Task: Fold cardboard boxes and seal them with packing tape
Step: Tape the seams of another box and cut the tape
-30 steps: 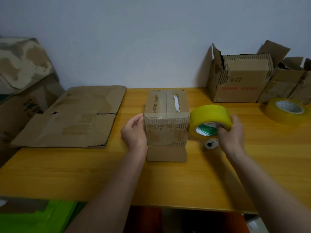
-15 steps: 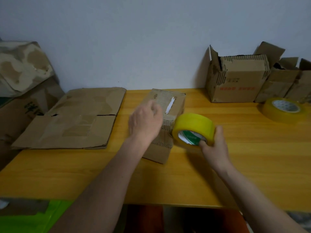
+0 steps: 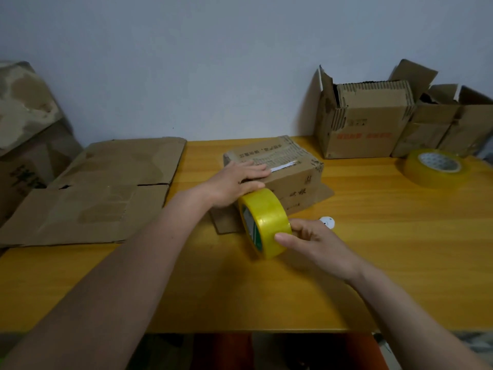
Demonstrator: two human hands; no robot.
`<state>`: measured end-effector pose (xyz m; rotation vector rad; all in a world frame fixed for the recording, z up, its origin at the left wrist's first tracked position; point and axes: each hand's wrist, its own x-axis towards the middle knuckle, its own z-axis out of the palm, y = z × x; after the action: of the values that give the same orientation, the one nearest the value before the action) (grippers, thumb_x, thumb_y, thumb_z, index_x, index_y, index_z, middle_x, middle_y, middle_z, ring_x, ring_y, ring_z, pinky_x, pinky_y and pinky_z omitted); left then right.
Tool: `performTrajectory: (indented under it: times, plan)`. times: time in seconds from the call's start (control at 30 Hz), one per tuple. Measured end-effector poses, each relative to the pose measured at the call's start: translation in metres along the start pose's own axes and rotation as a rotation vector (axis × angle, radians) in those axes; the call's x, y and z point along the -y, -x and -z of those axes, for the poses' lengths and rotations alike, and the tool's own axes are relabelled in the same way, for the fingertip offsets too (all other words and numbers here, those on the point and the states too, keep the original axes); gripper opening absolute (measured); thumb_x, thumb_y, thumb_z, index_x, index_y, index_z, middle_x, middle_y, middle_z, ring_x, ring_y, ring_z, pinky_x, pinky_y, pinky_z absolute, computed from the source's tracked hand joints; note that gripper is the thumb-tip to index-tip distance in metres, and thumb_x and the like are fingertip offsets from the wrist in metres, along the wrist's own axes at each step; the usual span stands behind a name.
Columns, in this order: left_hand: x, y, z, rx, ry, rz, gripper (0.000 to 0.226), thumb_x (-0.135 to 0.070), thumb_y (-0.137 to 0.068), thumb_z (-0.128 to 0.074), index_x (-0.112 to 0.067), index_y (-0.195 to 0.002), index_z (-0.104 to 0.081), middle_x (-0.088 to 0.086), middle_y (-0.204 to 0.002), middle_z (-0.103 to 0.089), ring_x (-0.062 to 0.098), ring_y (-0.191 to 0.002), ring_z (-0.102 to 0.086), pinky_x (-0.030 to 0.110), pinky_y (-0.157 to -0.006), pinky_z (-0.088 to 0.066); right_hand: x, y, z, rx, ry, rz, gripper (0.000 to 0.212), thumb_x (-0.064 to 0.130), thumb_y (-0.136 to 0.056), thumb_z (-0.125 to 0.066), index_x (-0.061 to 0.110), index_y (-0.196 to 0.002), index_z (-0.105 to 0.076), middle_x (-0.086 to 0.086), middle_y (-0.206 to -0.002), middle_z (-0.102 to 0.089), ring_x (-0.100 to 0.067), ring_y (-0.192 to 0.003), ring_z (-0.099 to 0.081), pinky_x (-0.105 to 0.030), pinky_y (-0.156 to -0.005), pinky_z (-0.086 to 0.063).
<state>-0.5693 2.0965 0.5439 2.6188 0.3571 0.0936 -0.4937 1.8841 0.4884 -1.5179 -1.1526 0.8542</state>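
Your wooden table (image 3: 400, 236) carries flattened cardboard (image 3: 101, 193) at the left, and at its middle sits the small box (image 3: 290, 177) you are sealing, turned at an angle with one flap lying out on the wood. Your left hand (image 3: 234, 182) lies flat on its top, fingers straight, pressing down over the seam. Your right hand (image 3: 312, 239) grips the yellow tape roll (image 3: 266, 222), fingers curled round its rim, just in front of the box. This looks like the taping step; next, keep the box pinned while you draw the tape over the seam, in line.
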Motion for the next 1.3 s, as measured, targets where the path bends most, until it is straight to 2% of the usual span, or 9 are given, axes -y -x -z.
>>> performTrajectory:
  times: [0.1, 0.2, 0.47, 0.6, 0.73, 0.93, 1.07, 1.17, 1.3]
  plan:
    - [0.005, -0.004, 0.0, 0.013, 0.012, -0.013, 0.046, -0.028, -0.1, -0.048, -0.025, -0.145, -0.04, -0.011, -0.155, -0.028, 0.011, -0.148, -0.01, 0.033, -0.118, 0.004, -0.004, -0.01, -0.001, 0.029, 0.036, -0.017, 0.087, 0.067, -0.076, -0.065, -0.017, -0.093, -0.05, -0.043, -0.091, -0.051, -0.054, -0.079, -0.053, -0.055, -0.074, -0.046]
    - [0.008, -0.007, -0.001, -0.01, -0.007, -0.025, 0.044, -0.028, -0.101, -0.046, -0.028, -0.145, -0.04, -0.013, -0.155, -0.028, 0.011, -0.148, -0.01, 0.034, -0.118, 0.005, -0.001, -0.01, 0.004, 0.077, 0.064, -0.053, 0.082, 0.067, -0.072, -0.068, -0.012, -0.074, -0.044, -0.029, -0.066, -0.045, -0.025, -0.061, -0.04, -0.038, -0.061, -0.033]
    - [0.002, 0.001, -0.011, -0.21, -0.11, 0.051, 0.051, -0.042, -0.09, -0.062, -0.043, -0.139, -0.046, -0.014, -0.12, -0.036, 0.013, -0.126, -0.03, 0.035, -0.111, -0.028, 0.005, -0.001, 0.011, 0.044, 0.021, -0.126, 0.067, 0.056, -0.086, -0.058, -0.008, -0.064, -0.051, -0.022, -0.062, -0.048, -0.03, -0.058, -0.044, -0.036, -0.063, -0.042]
    - [-0.004, 0.008, -0.02, -0.285, -0.168, 0.06, 0.07, -0.041, -0.079, -0.075, -0.042, -0.141, -0.043, -0.013, -0.13, -0.042, 0.01, -0.131, -0.024, 0.039, -0.119, -0.006, -0.012, -0.013, 0.038, -0.324, 0.475, -0.138, 0.034, 0.033, -0.099, -0.045, 0.013, -0.086, -0.07, -0.01, -0.095, -0.07, -0.024, -0.093, -0.063, -0.032, -0.079, -0.045]
    - [-0.001, 0.009, -0.023, -0.339, -0.135, 0.045, 0.074, -0.039, -0.074, -0.079, -0.037, -0.139, -0.045, -0.013, -0.128, -0.048, 0.011, -0.135, -0.029, 0.031, -0.113, 0.007, -0.049, -0.02, 0.064, -0.115, 1.073, -0.361, 0.038, 0.014, -0.099, -0.041, 0.023, -0.136, -0.05, -0.005, -0.139, -0.044, -0.029, -0.118, -0.039, -0.034, -0.097, -0.034]
    - [0.006, 0.008, -0.024, -0.355, -0.138, 0.02, 0.073, -0.038, -0.07, -0.082, -0.032, -0.134, -0.049, -0.01, -0.133, -0.05, 0.01, -0.134, -0.036, 0.034, -0.116, 0.004, -0.043, -0.019, 0.074, -0.173, 0.843, -0.372, 0.02, 0.015, -0.091, -0.06, 0.019, -0.11, -0.066, -0.008, -0.105, -0.058, -0.026, -0.098, -0.055, -0.031, -0.08, -0.042]
    - [0.01, 0.004, -0.022, -0.337, -0.124, 0.008, 0.072, -0.039, -0.069, -0.082, -0.033, -0.134, -0.05, -0.01, -0.134, -0.05, 0.01, -0.133, -0.037, 0.035, -0.117, 0.003, -0.004, -0.021, 0.056, -0.302, 0.589, -0.002, 0.005, 0.014, -0.087, -0.066, 0.018, -0.089, -0.062, 0.0, -0.084, -0.062, -0.017, -0.076, -0.053, -0.027, -0.065, -0.038]
    - [0.013, 0.002, -0.019, -0.306, -0.111, -0.036, 0.07, -0.037, -0.069, -0.084, -0.031, -0.131, -0.053, -0.007, -0.134, -0.051, 0.012, -0.131, -0.038, 0.038, -0.12, -0.003, 0.032, -0.039, 0.032, -0.279, 0.565, 0.27, 0.014, 0.017, -0.09, -0.063, 0.017, -0.104, -0.064, 0.003, -0.099, -0.064, -0.011, -0.09, -0.057, -0.027, -0.077, -0.046]
    - [0.009, 0.01, -0.029, -0.42, -0.009, 0.018, 0.083, -0.029, -0.063, -0.089, -0.024, -0.136, -0.049, -0.003, -0.141, -0.04, 0.015, -0.132, -0.031, 0.039, -0.114, -0.03, 0.041, -0.065, 0.016, -0.183, 0.629, 0.272, 0.026, 0.014, -0.091, -0.062, 0.018, -0.116, -0.06, 0.002, -0.118, -0.066, -0.014, -0.108, -0.06, -0.037, -0.092, -0.048]
